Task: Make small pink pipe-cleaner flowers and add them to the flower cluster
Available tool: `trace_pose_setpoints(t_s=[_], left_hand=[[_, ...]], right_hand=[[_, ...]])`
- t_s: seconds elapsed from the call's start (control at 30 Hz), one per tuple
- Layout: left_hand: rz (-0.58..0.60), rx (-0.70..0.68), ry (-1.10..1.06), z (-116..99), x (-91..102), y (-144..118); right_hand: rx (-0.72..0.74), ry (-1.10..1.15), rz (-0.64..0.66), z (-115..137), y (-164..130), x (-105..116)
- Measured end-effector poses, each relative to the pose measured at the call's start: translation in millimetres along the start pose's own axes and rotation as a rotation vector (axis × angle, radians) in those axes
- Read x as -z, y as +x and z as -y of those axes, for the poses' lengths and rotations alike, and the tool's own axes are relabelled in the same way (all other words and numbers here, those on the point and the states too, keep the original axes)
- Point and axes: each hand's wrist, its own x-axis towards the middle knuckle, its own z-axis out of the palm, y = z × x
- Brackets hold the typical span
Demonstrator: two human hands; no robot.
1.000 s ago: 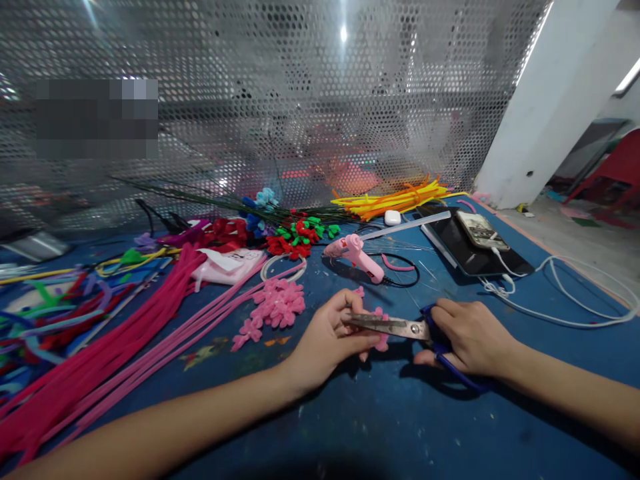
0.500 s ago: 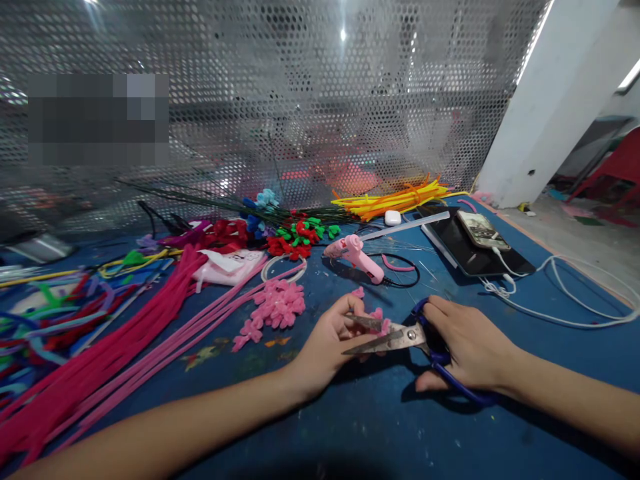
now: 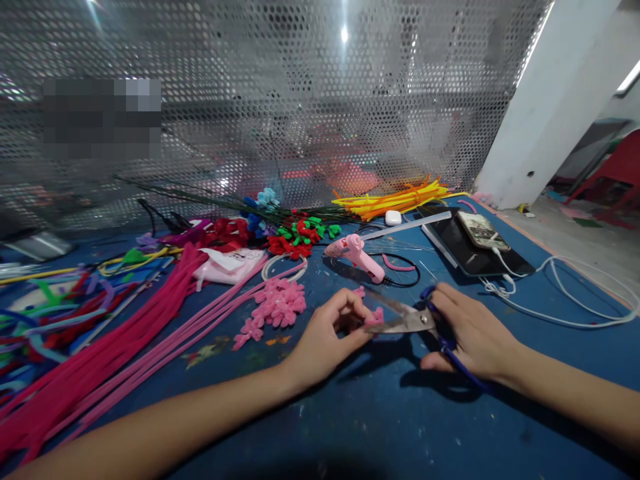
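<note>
Between the fingertips of my left hand (image 3: 333, 333) is a small bent piece of pink pipe cleaner (image 3: 376, 316), partly hidden by the fingers. My right hand (image 3: 473, 337) grips the blue handles of a pair of scissors (image 3: 411, 321). The scissors' blades are spread and point left, with the lower blade right by the pink piece and the upper blade blurred above it. Left of my left hand, a cluster of pink pipe cleaner flowers (image 3: 280, 303) lies on the blue table (image 3: 390, 427).
A pink glue gun (image 3: 357, 257) lies behind my hands. Long pink and magenta pipe cleaners (image 3: 125, 340) stretch across the left side. A yellow bundle (image 3: 395, 200) lies at the back. On the right, a phone (image 3: 483, 231) with a white cable (image 3: 560, 320) rests on a black tablet (image 3: 505, 263).
The scissors and my right hand have shifted slightly right, and the blades have spread wider and turned. My left hand stays nearly in place, still pinching the pink piece.
</note>
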Motion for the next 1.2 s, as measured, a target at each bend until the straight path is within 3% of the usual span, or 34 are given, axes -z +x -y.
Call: trace_pose_setpoints(t_s=[0.1,0.2,0.33,0.4,0.53,0.63,0.73,1.2], left_hand=[[-0.065,-0.198,0.352,3,13.3,8],[-0.066,-0.349,0.639,9,23.2,19],[0.118,-0.32,0.82,15,28.3,28],[0.156,-0.303,0.833,15,28.4,27],[0.054,-0.279,0.611,10,24.3,22],[-0.076,-0.079,0.224,8,17.8,20],[-0.07,0.08,-0.072,7,11.9,19],[-0.124,0.124,-0.458,3,6.7,17]], right_hand=[[-0.032,0.059,-0.089,-6,1,-1],[-0.08,0.113,-0.081,-10,2,-1],[-0.117,0.152,-0.066,-9,3,0],[-0.117,0.158,-0.071,-8,3,0],[-0.081,0.173,-0.101,-9,3,0],[-0.036,0.168,-0.115,-11,1,0],[-0.024,0.105,-0.102,-12,1,0],[-0.128,-0.133,-0.006,-10,4,3]])
